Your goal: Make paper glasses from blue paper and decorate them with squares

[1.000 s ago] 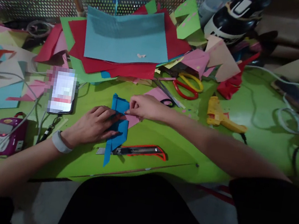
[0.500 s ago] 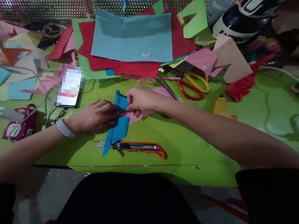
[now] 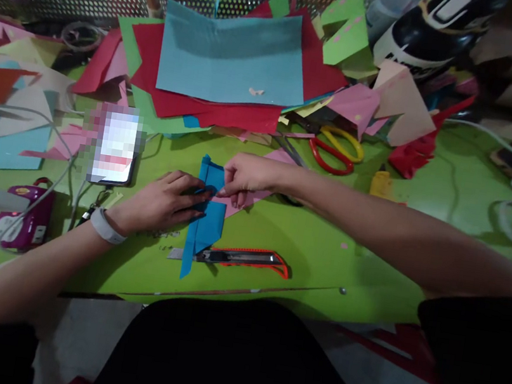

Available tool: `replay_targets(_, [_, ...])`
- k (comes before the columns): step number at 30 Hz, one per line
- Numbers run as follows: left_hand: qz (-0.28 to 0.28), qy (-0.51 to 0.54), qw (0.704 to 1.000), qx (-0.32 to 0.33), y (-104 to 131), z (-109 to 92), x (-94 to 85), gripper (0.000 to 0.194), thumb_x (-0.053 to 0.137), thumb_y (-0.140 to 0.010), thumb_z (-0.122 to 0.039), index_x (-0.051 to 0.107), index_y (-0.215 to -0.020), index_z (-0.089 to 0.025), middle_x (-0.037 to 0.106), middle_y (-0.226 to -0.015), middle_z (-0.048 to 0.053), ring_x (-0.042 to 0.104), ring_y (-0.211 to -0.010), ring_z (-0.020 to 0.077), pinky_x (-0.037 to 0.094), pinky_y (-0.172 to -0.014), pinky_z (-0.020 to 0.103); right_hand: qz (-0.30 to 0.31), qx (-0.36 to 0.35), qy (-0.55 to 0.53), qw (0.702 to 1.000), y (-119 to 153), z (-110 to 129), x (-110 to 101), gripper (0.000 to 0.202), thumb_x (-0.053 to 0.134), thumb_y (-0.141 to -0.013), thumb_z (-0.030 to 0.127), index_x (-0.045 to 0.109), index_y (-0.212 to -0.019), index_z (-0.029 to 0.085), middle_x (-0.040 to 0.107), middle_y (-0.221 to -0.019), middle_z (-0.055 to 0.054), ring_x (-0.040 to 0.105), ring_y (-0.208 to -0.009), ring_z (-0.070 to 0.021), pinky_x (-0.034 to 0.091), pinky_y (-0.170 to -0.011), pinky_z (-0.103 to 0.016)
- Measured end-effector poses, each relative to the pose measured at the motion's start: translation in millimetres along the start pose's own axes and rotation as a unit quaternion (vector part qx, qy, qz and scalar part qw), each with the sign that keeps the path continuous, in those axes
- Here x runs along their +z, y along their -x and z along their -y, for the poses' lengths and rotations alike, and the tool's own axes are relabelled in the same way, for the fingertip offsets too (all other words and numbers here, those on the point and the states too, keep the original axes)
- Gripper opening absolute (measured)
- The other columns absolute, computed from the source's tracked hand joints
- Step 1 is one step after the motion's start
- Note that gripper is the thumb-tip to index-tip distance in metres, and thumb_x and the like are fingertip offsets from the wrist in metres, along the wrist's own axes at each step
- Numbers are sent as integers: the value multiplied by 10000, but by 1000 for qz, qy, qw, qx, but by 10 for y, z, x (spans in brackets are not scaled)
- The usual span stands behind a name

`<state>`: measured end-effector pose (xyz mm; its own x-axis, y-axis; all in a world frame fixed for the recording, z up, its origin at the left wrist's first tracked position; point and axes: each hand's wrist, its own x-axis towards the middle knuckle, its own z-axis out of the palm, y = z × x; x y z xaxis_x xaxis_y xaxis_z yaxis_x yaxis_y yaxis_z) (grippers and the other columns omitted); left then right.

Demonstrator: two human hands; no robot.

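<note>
A folded strip of blue paper [image 3: 208,222] lies on the green table, with a narrow folded edge along its left side. My left hand [image 3: 163,199] rests on it, fingers stretched out flat and pressing its middle. Against the paper's right edge my right hand [image 3: 247,178] is closed in a pinch; what lies between the fingertips is hidden. A piece of pink paper [image 3: 262,198] shows beneath and right of my right hand. Just below, an orange box cutter [image 3: 246,258] lies with its blade passing under the blue paper's lower end.
Red and yellow-handled scissors [image 3: 333,155] lie beyond my right forearm. At the back is a stack topped by a light blue sheet [image 3: 231,53]. Left are a lit phone [image 3: 115,148], a purple device [image 3: 23,224] and cables. A yellow glue bottle [image 3: 381,182] lies right.
The view has shifted slightly, so most things sit a little differently in the picture. Both hands stay at the blue paper, and the right hand keeps its pinch with only small finger movement.
</note>
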<state>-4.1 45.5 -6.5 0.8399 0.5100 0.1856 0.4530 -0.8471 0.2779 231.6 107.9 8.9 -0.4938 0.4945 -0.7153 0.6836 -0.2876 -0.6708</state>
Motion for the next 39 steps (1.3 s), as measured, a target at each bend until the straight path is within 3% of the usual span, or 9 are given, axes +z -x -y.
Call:
replay_targets(7, [-6,21,1000,-2,-12,-3,-11,425,494,-1025,-416,644,-1326,-156,648,-1243,161,603,-1108,263,545,-974,445,-4,-17,52,999,-52,-15,-27,394,919,-651,393,600,-557,181,679,-507,-7,668,-492,-149,566,-542,-267])
replay_targets(18, [0,27,1000,-13,9,14,21,501,515,-1017,-394,523,-1424,-103,614,-1267,182,581,-1140,280,521,-999,443,-50,-36,120,991,-18,77,-41,331,870,-715,203,572,-570,198,660,-483,14,654,-482,-141,516,-505,-242])
replay_targets(23, [1,32,999,-17,9,7,27,485,510,-1018,-403,524,-1414,-124,610,-1263,172,579,-1148,280,518,-1003,443,-15,-14,68,998,-56,69,-40,325,896,-689,248,598,-571,197,679,-507,-3,687,-531,-180,545,-514,-274])
replay_targets(32, [-14,37,999,-7,10,21,38,479,537,-1008,-391,524,-1408,-130,611,-1264,177,578,-1147,288,523,-994,458,-20,-15,61,998,-96,27,-24,297,887,-701,265,637,-565,181,681,-509,7,665,-496,-135,558,-509,-231])
replay_targets(39, [-14,36,999,-2,7,28,40,487,534,-1009,-398,524,-1408,-119,606,-1270,184,570,-1151,294,519,-1000,468,-34,-10,57,998,-56,45,-12,299,897,-689,283,639,-574,184,691,-523,-5,720,-582,-174,592,-575,-256])
